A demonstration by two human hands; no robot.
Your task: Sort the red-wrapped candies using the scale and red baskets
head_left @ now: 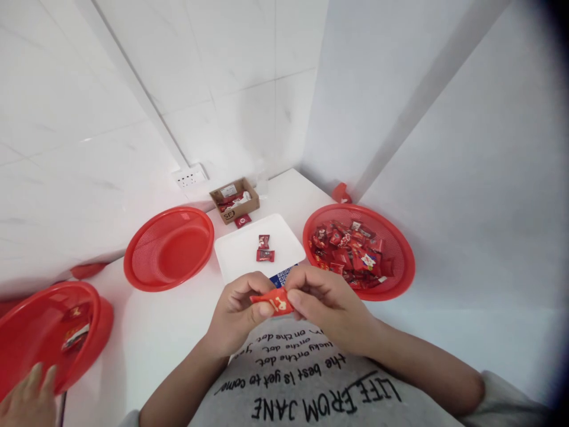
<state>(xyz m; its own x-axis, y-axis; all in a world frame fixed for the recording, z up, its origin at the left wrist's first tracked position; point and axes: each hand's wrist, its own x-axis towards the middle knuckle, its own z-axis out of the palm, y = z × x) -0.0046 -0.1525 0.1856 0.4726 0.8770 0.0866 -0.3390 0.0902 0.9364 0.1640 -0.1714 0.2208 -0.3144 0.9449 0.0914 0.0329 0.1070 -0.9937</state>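
A small red packet [279,302] with a pale print is pinched between my two hands, close in front of my shirt. My left hand [240,308] grips its left end and my right hand [324,302] its right end, thumbs on top. Just beyond them stands a white scale [240,258] whose blue keypad is partly covered by my fingers. Two dark red wrapped sweets [265,255] lie on its platform. To the right, a red basket [406,261] holds many red packets [355,252].
An empty red basket [146,281] stands left of the scale. Behind is a cardboard box [246,207] with packets, one red packet [242,220] beside it. At far left, another person's hand [33,397] is over a red basket [100,332]. Walls border the table.
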